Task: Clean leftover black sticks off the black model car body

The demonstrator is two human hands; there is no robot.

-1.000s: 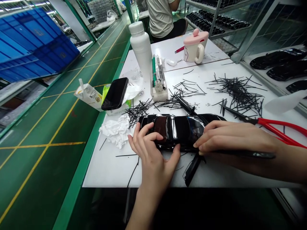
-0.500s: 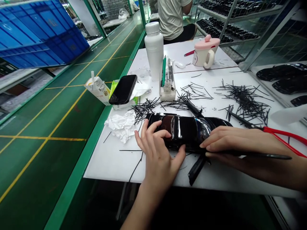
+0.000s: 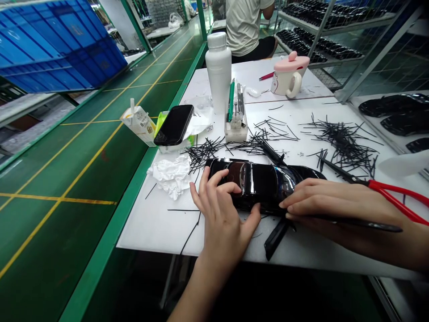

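A glossy black model car (image 3: 263, 181) lies on the white table with a door-like part (image 3: 275, 237) sticking out on its near side and another on its far side. My left hand (image 3: 221, 210) grips the rear part of the car, thumb on the near side and fingers over the top. In my right hand (image 3: 321, 199) is a thin dark tool (image 3: 365, 223), its handle running back to the right. The fingertips of that hand meet the car's near side by the open door; the tool's tip is hidden.
Red-handled pliers (image 3: 385, 185) lie right, near piled black strips (image 3: 345, 138). Beyond the car are a white bottle (image 3: 218, 71), a tool holder (image 3: 236, 129), a lidded mug (image 3: 290, 78) and a phone (image 3: 174, 125). Crumpled paper (image 3: 172, 174) lies left. A person (image 3: 246, 27) sits behind.
The view has shifted slightly. The handle end of the thin tool has moved a little down and left; both hands keep nearly the same places on the car.
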